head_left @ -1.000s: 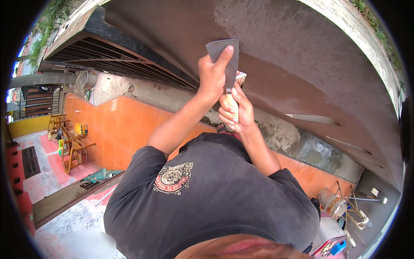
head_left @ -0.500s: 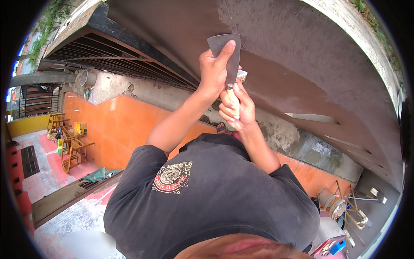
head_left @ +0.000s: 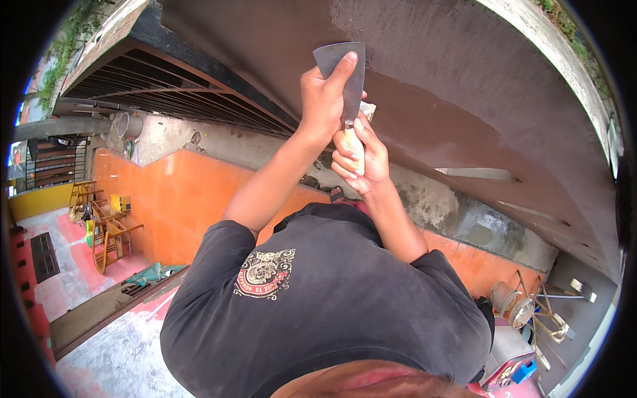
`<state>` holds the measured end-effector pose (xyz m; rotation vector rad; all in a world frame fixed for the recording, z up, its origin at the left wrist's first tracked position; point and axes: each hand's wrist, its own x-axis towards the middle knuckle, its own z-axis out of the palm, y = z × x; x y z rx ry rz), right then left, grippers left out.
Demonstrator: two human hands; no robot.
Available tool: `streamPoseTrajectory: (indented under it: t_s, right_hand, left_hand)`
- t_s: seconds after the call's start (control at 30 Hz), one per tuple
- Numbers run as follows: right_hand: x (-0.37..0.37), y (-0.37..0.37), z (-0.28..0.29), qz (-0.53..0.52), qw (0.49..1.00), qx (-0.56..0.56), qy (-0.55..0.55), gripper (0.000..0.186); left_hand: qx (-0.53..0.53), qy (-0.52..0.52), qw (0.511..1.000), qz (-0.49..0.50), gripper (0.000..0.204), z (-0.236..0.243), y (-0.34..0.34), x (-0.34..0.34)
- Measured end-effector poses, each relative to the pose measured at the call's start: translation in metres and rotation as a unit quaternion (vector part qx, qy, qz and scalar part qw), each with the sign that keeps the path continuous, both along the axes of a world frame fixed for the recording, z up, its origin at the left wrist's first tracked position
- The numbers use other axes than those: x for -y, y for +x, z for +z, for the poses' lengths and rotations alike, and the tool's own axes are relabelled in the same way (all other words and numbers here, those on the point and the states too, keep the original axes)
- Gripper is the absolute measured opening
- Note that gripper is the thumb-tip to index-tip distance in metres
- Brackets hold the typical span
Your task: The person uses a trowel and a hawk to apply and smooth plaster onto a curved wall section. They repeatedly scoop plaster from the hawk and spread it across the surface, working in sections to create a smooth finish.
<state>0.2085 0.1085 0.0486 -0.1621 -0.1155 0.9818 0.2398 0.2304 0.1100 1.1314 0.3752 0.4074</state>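
Observation:
A putty knife with a wide grey metal blade and a pale handle is held up in front of me, blade pointing away. My right hand is closed around the handle, its thumb along the top by the neck. My left hand grips the blade, thumb pressed flat on the near face and fingers behind it. Just beyond the right hand, a small whitish object shows; its kind and what holds it are hidden. The blade's wide end stands before a brown-grey wall, and contact cannot be made out.
Dark metal slats in a frame adjoin the wall on the left. Orange tiles run below. Wooden chairs stand far left beside a yellow box. Buckets and a wooden frame are at the lower right.
Both hands and the putty knife have shifted slightly up and left in the picture, and the surroundings have moved a little too. The grip looks the same.

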Motion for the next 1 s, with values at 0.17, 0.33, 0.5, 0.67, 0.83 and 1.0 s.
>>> streamPoseTrajectory:
  t_s: [0.17, 0.33, 0.5, 0.67, 0.83, 1.0]
  right_hand:
    - [0.003, 0.01, 0.005, 0.018, 0.998, 0.061, 0.03, 0.031]
    - [0.001, 0.012, 0.015, -0.011, 0.999, 0.017, -0.039, 0.035]
    - [-0.001, 0.01, 0.015, 0.001, 0.999, 0.027, -0.026, 0.036]
    - [-0.003, 0.011, 0.014, 0.001, 1.0, 0.021, -0.015, 0.031]
    - [-0.003, 0.017, 0.019, 0.009, 0.999, 0.036, 0.02, 0.032]
    - [-0.001, 0.019, 0.011, -0.004, 0.998, 0.054, 0.016, 0.032]
  left_hand:
    - [-0.021, -0.009, 1.0, 0.013, 0.032, 0.003, 0.003, 0.002]
    - [0.042, 0.019, 0.998, 0.039, 0.031, 0.012, 0.006, 0.0]
    - [0.026, -0.001, 0.999, 0.034, 0.035, 0.011, 0.006, 0.0]
    - [0.016, -0.003, 1.0, 0.024, 0.032, 0.009, 0.005, -0.003]
    - [0.083, -0.016, 0.996, 0.021, 0.034, 0.013, 0.009, -0.004]
    - [0.074, -0.032, 0.997, 0.006, 0.03, 0.012, 0.012, -0.004]
